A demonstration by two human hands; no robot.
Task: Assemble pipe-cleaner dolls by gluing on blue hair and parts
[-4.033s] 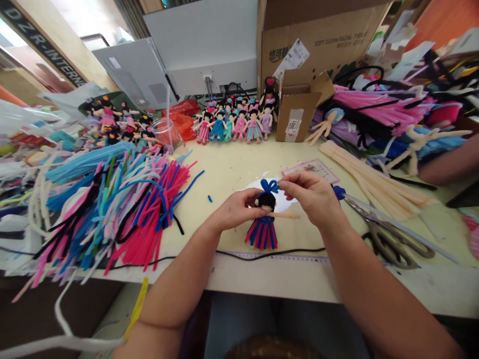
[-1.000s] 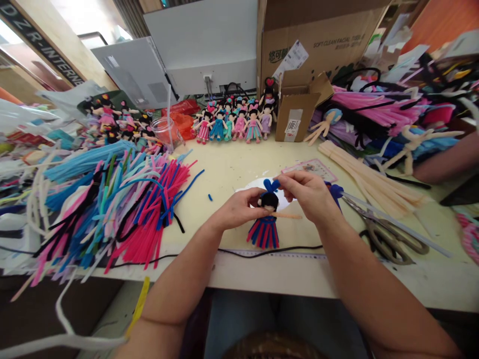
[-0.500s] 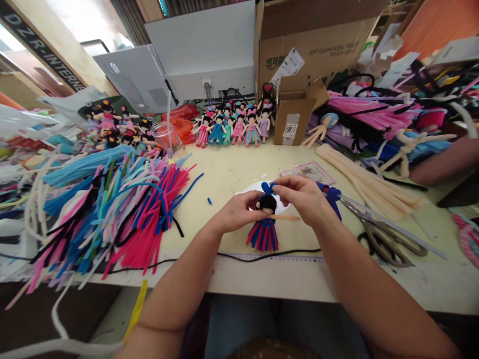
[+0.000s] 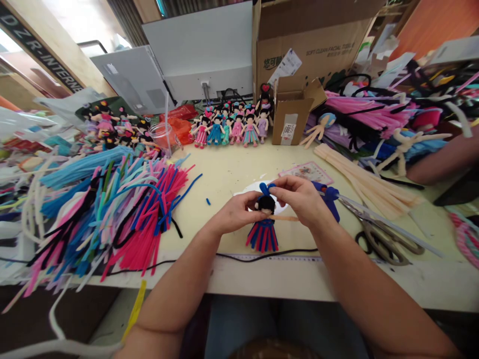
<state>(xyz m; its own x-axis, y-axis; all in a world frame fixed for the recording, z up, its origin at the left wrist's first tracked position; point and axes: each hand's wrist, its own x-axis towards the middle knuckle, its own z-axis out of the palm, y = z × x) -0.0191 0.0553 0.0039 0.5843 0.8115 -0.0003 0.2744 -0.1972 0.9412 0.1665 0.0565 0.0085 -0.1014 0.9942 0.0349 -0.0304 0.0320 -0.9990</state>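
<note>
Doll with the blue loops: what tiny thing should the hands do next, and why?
Perhaps the right hand should gently press the blue loops onto the black hair of the doll: it pinches them, they stick up, and the left hand steadies the doll.

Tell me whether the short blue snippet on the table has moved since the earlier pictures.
No. The short blue snippet lies where it did, just nearer the person than the tip of the long blue stem.

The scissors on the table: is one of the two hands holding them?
No, the scissors lie right of both hands, untouched.
</note>
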